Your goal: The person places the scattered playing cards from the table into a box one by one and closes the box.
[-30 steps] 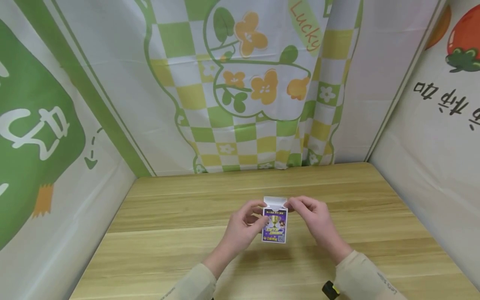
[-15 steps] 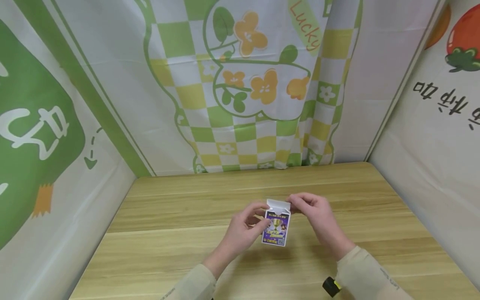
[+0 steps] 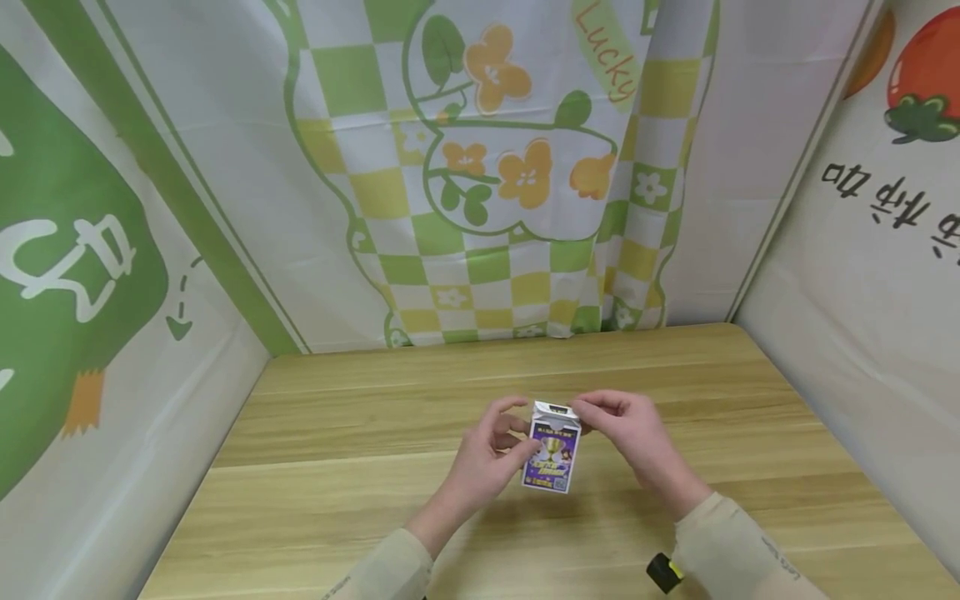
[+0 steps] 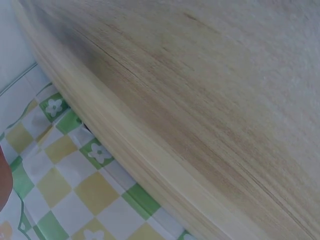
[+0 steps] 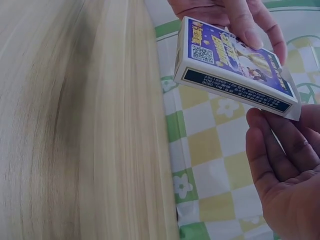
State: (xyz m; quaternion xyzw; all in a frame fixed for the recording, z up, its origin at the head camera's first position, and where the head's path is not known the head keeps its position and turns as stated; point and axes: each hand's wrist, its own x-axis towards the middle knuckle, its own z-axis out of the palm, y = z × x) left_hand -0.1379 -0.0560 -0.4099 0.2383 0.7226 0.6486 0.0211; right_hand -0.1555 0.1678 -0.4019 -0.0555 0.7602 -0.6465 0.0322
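A small card box with a purple front and a gold trophy print stands upright above the table in the head view. My left hand grips its left side, thumb on the printed front. At the top, the white lid flap leans forward over the opening, and a dark patch shows on it. My right hand pinches the flap's right corner between thumb and fingers. In the right wrist view the box shows a dark side label, and part of my right hand lies below its lid end.
The wooden table spreads beneath both hands. A checked fabric curtain hangs behind its far edge, with printed fabric walls on both sides. A black object with a yellow edge is beside the right sleeve.
The lid flap has swung forward from standing up, and its printed outer face now shows in place of the white inside. The box first shifted slightly right and tilted; both hands stay on it.
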